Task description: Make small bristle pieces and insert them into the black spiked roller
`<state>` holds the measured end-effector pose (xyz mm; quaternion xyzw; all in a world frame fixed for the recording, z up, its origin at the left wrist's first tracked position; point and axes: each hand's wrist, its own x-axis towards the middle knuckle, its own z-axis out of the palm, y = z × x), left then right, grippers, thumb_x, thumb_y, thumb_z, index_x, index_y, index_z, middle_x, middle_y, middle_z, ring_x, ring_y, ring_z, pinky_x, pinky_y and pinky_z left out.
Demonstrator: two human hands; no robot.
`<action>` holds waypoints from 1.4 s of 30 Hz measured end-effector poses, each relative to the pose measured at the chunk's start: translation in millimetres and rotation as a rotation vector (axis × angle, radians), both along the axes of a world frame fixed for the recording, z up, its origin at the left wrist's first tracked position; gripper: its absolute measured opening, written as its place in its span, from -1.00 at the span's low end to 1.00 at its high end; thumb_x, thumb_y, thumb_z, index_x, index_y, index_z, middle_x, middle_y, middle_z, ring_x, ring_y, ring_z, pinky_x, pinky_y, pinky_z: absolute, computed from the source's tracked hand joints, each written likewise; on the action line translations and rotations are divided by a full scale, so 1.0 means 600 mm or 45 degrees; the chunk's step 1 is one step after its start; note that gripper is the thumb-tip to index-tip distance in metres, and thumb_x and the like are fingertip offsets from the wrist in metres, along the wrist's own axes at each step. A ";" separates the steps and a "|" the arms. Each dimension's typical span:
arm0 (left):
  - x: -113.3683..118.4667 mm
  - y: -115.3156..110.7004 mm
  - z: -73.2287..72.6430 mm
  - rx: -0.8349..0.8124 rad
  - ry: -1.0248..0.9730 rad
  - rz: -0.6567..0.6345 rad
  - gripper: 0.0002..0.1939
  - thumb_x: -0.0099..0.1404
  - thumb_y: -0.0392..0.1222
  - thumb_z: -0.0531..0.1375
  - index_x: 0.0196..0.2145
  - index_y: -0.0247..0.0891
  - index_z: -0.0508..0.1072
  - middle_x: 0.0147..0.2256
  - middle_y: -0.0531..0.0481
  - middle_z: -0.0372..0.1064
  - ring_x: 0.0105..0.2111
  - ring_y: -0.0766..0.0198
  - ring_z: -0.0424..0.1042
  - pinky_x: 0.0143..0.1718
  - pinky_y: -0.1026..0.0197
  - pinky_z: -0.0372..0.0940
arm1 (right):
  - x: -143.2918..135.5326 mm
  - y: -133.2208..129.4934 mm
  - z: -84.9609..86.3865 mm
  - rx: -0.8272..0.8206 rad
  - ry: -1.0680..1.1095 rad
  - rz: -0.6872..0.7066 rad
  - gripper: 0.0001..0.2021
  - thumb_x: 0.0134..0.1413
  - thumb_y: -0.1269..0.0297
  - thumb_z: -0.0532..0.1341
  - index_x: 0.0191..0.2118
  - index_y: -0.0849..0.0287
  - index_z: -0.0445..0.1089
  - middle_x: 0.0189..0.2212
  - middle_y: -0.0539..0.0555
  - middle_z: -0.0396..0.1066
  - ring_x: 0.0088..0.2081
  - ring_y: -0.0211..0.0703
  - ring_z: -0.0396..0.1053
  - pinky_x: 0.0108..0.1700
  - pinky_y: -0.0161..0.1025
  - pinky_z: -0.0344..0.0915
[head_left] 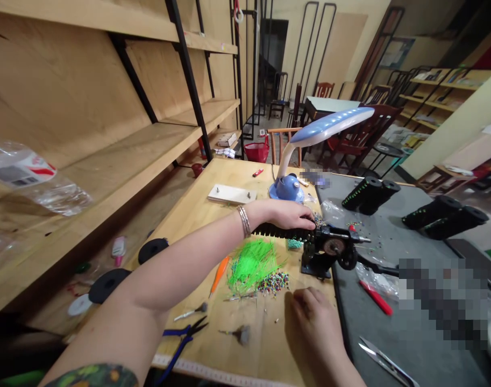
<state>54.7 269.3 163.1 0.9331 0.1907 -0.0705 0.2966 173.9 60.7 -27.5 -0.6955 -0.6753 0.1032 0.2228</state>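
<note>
My left hand point(291, 215) reaches across over a black ribbed rod point(279, 231), its fingers bent down where the rod meets a black hand-cranked metal device point(329, 247). What those fingers hold, if anything, is hidden. On the wooden table in front of the device lies my right hand point(315, 314), fingers curled in and their tips mostly out of sight. Close by are a heap of bright green strands point(253, 263) and a pile of mixed coloured beads point(274, 282). Turquoise beads point(294, 244) lie beneath the rod.
An orange-handled tool point(220, 274), blue-handled pliers point(184, 341) and small brushes point(241, 335) lie at the front. A blue desk lamp point(287, 185) and a white block point(233, 194) stand behind. To the right are scissors point(384, 360), a red-handled tool point(376, 298) and black rolls point(362, 193).
</note>
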 end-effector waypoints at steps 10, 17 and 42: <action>0.000 -0.003 0.006 0.024 0.031 -0.011 -0.58 0.39 -0.10 -0.01 0.07 -0.42 0.35 0.04 -0.26 0.37 -0.04 0.13 0.35 -0.04 0.18 0.21 | 0.001 0.050 0.020 -0.225 -0.046 0.074 -0.86 0.11 0.40 0.17 -0.32 0.14 0.49 -0.31 0.13 0.50 -0.21 0.00 0.41 -0.17 -0.21 0.27; 0.001 0.001 0.000 0.000 -0.006 -0.008 -0.63 0.38 -0.09 0.00 0.01 -0.32 0.38 0.04 -0.19 0.37 -0.03 0.15 0.35 -0.01 0.18 0.20 | -0.001 0.047 0.017 -0.197 -0.066 0.078 -0.85 0.09 0.42 0.16 -0.39 0.14 0.47 -0.35 0.13 0.51 -0.23 0.00 0.41 -0.19 -0.20 0.26; 0.005 -0.002 -0.004 0.135 -0.034 -0.010 -0.63 0.35 -0.05 0.03 -0.03 -0.31 0.43 -0.05 -0.18 0.47 -0.12 0.09 0.45 -0.16 0.17 0.30 | 0.044 0.140 0.203 0.450 0.474 -0.028 -0.73 0.16 0.06 0.12 -0.44 0.12 0.34 -0.25 0.19 0.49 -0.32 -0.05 0.44 -0.34 -0.23 0.37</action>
